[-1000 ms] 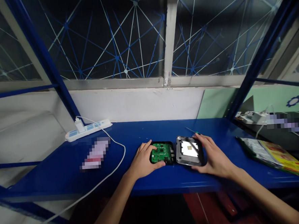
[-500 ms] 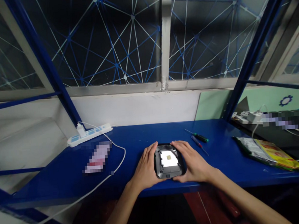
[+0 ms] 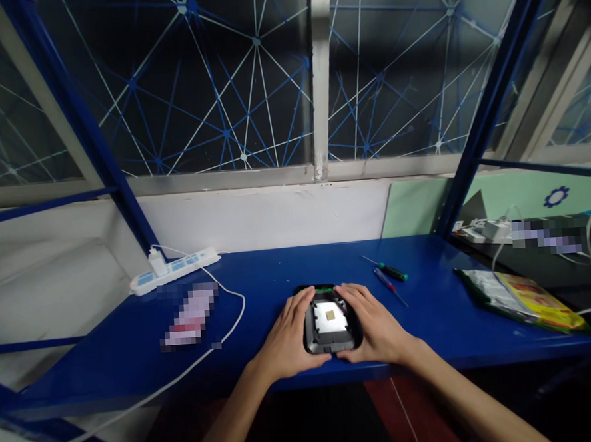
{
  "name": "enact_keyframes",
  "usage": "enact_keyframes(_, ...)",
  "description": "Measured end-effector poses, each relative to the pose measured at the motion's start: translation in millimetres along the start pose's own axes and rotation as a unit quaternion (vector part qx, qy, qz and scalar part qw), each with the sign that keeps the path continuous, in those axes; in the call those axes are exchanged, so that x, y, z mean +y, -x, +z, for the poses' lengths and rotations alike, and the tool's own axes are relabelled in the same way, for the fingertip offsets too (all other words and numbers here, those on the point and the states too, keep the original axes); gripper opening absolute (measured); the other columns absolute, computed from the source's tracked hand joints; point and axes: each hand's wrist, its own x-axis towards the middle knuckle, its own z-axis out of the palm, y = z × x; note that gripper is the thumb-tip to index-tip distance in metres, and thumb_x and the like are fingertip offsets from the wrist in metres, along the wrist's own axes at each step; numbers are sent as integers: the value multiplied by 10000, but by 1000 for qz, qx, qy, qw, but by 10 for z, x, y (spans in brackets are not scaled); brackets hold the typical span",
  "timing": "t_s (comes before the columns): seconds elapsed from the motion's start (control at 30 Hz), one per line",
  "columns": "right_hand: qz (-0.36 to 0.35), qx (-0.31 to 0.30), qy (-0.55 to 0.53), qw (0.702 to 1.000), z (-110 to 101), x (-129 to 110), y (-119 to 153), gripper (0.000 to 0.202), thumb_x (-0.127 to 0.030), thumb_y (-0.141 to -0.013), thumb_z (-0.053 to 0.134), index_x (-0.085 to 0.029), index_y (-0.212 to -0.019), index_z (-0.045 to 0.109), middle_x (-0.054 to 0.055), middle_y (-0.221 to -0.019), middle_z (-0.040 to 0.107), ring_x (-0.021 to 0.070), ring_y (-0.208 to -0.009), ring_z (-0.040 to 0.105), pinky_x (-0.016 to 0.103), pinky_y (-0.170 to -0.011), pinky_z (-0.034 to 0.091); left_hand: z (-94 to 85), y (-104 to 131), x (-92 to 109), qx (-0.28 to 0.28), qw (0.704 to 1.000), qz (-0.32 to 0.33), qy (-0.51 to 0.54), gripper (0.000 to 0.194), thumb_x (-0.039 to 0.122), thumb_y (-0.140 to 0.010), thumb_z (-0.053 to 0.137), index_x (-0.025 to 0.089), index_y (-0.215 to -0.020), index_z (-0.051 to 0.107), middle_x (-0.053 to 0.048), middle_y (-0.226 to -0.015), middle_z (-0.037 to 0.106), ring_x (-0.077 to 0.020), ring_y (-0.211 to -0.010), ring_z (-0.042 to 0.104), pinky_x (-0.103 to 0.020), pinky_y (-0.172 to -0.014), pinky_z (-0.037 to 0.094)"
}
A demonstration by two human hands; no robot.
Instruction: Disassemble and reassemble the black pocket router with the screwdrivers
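Note:
A black square device with rounded corners [image 3: 333,342] is between my hands near the front edge of the blue table. Inside it lies a silvery plate [image 3: 324,322] with a small tan square at its centre, and a thin green strip shows along its far edge. My left hand [image 3: 289,338] grips the left side, fingers at the far corner and thumb along the near edge. On the right side, my right hand [image 3: 377,328] holds it the same way. The fingertips of both hands curl over the far rim.
Behind the device to the right lie a green-black screwdriver [image 3: 393,272] and a red-blue one [image 3: 385,279]. A yellow and silver packet [image 3: 525,299] is at the right. On the left are a white power strip [image 3: 176,271], its cable [image 3: 239,318] and a pixelated pinkish item [image 3: 191,315].
The view has shifted slightly. A green strip now shows at the device's far edge, where it was not visible before. Both hands keep their hold.

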Motion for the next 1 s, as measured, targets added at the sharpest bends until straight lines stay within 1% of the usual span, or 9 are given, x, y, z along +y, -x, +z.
enact_keyframes(0.13, 0, 6, -7, 1000, 41, -7, 39, 1162, -646, -687, 745, -190, -1554, 119, 218, -1407, 487, 411, -1297, 451, 640, -1049, 431, 0, -5, -32, 2, 1000, -12, 24, 1259, 305, -523, 925, 268, -1509, 143, -144, -1522, 366, -369, -1408, 351, -555, -1174, 313)
enact_keyframes(0.27, 7, 3, -10, 1000, 38, -12, 58, 1159, -668, -703, 732, -180, -1556, 117, 223, -1444, 438, 410, -1353, 393, 636, -1075, 410, 5, 6, -78, 12, 997, -20, 69, 1251, 250, -485, 941, 281, -1470, 171, -138, -1500, 379, -361, -1389, 390, -547, -1152, 346)
enact_keyframes(0.43, 30, -25, -19, 999, 32, -8, 53, 1220, -724, -671, 725, -140, -1562, 131, 243, -1487, 388, 415, -1401, 341, 613, -1113, 384, 26, 18, -111, 39, 994, -5, 102, 1198, 250, -507, 939, 294, -1439, 188, -143, -1496, 365, -355, -1386, 403, -543, -1123, 381)
enact_keyframes(0.5, 34, -23, -25, 999, 40, -2, 57, 1220, -720, -668, 730, -145, -1563, 134, 242, -1497, 381, 410, -1401, 347, 605, -1119, 382, 30, 18, -111, 43, 993, -7, 106, 1176, 252, -512, 936, 297, -1424, 195, -144, -1490, 367, -356, -1382, 410, -551, -1111, 392)
enact_keyframes(0.6, 38, -7, -33, 999, 51, 0, 59, 1171, -668, -695, 744, -162, -1563, 142, 229, -1502, 382, 394, -1390, 366, 589, -1116, 391, 28, 16, -103, 52, 993, -3, 107, 1132, 262, -530, 927, 293, -1404, 209, -152, -1493, 364, -360, -1380, 414, -565, -1099, 402)
enact_keyframes(0.73, 37, 15, -41, 998, 50, -7, 50, 1135, -607, -700, 762, -169, -1556, 158, 216, -1447, 443, 386, -1335, 424, 590, -1083, 421, 19, 17, -86, 59, 996, 23, 69, 1137, 260, -549, 918, 274, -1426, 194, -171, -1492, 367, -364, -1373, 413, -581, -1109, 387)
enact_keyframes(0.83, 31, 32, -40, 998, 50, -6, 52, 1141, -593, -689, 769, -172, -1555, 158, 213, -1426, 462, 392, -1306, 450, 606, -1063, 431, 10, 9, -59, 54, 998, 34, 19, 1154, 249, -567, 906, 261, -1460, 175, -174, -1508, 355, -369, -1391, 375, -591, -1134, 352)
enact_keyframes(0.93, 23, 44, -30, 998, 61, -2, 66, 1134, -574, -687, 775, -174, -1553, 161, 212, -1428, 461, 396, -1313, 447, 607, -1063, 434, -6, -35, 21, 40, 997, 36, -47, 1199, 296, -578, 906, 248, -1495, 136, -172, -1532, 347, -397, -1420, 320, -654, -1175, 230)
enact_keyframes(1.0, 17, 55, -21, 998, 72, -4, 75, 1129, -564, -695, 772, -172, -1555, 155, 212, -1435, 455, 391, -1322, 442, 598, -1068, 436, -26, -95, 122, 27, 995, 48, -88, 1199, 319, -605, 889, 237, -1515, 114, -167, -1537, 355, -406, -1438, 288, -670, -1191, 157)
